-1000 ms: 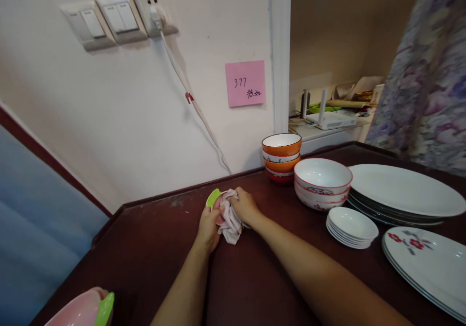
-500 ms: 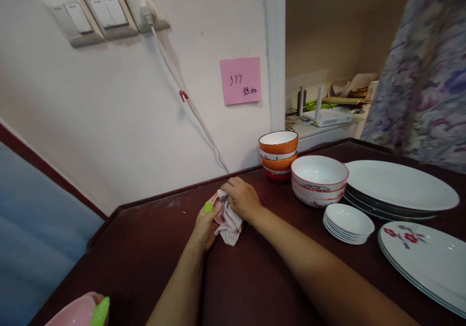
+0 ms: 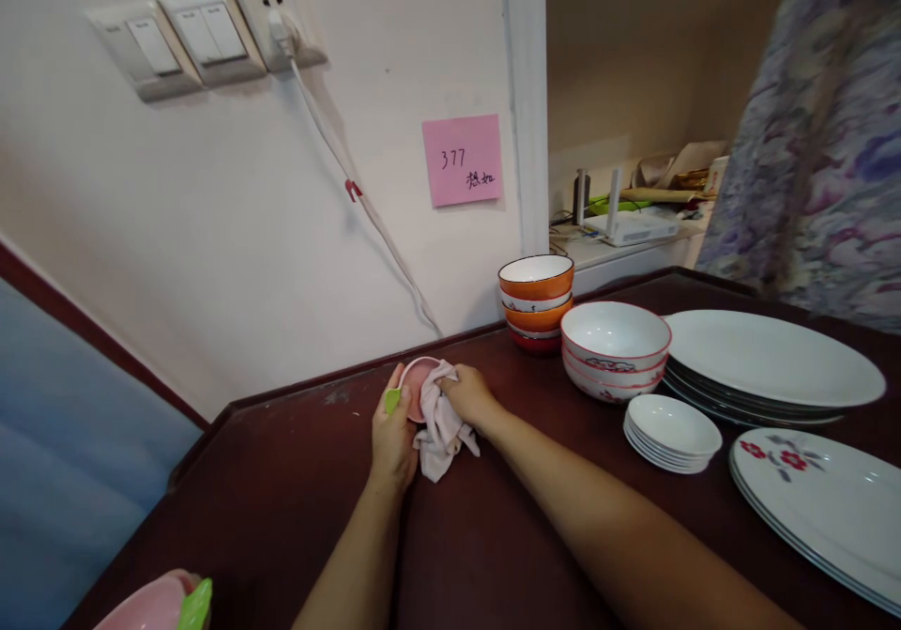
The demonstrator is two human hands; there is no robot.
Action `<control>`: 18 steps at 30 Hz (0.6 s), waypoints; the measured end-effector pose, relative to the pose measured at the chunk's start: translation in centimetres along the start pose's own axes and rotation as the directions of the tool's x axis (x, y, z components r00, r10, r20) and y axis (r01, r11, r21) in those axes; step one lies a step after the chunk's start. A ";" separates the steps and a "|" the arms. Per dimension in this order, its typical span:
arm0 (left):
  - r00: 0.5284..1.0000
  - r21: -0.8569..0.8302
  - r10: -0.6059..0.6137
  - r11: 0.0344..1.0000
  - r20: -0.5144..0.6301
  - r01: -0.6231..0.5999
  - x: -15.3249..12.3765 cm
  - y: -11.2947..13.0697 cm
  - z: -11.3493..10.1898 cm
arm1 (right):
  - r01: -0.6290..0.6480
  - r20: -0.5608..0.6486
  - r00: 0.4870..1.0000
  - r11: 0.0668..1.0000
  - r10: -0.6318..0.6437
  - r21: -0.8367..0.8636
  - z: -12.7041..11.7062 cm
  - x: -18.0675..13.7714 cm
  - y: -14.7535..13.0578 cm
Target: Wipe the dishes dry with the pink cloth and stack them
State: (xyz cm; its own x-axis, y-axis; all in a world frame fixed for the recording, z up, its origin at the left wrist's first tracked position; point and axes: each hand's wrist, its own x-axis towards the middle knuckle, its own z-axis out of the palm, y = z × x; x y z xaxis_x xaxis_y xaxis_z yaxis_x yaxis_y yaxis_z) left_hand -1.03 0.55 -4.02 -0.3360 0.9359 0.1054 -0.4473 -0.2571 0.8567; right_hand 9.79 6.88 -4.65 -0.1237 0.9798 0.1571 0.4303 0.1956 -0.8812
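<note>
A small pink bowl [image 3: 415, 388] with a green leaf-shaped tab is tilted up above the dark red table, its inside facing right. My left hand [image 3: 394, 437] grips it by its left side, the thumb near the green tab. My right hand [image 3: 470, 395] is closed on a pale pink cloth [image 3: 442, 428], which lies against the bowl's right side and hangs down below it. The cloth covers part of the bowl, and some of my right fingers are hidden in its folds.
More pink bowls [image 3: 151, 604] with a green tab stand at the lower left. To the right are stacked orange bowls [image 3: 536, 283], red-rimmed white bowls [image 3: 616, 339], small white dishes [image 3: 672, 428], large white plates [image 3: 774, 353] and flowered plates [image 3: 831, 499]. A wall borders the table behind.
The bowl has turned so more of its pink inside shows. My right hand has moved slightly down and right with the cloth, off the bowl's top.
</note>
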 end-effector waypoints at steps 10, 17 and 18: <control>0.989 0.064 -0.140 0.989 0.047 0.136 -0.1 0.4 0.2 | 0.082 -0.035 0.996 0.989 -0.087 -0.123 -2.8 0.2 -0.1; 0.981 0.227 -0.174 0.962 0.090 0.150 -0.1 -0.1 -0.1 | 0.273 -0.039 0.954 0.913 -0.298 -0.305 -3.6 -0.7 -1.2; 0.980 0.237 -0.175 0.960 0.092 0.149 0.0 -0.2 -0.2 | 0.256 -0.058 0.958 0.928 -0.281 -0.269 -3.4 -0.6 -1.1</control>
State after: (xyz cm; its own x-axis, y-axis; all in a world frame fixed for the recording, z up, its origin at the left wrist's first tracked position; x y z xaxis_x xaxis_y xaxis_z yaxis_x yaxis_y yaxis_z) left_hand -1.05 0.53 -4.29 -0.1747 0.9846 -0.0003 -0.2834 -0.0500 0.9577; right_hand 12.39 6.25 -2.24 -0.1875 0.8859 0.4243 0.6087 0.4438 -0.6577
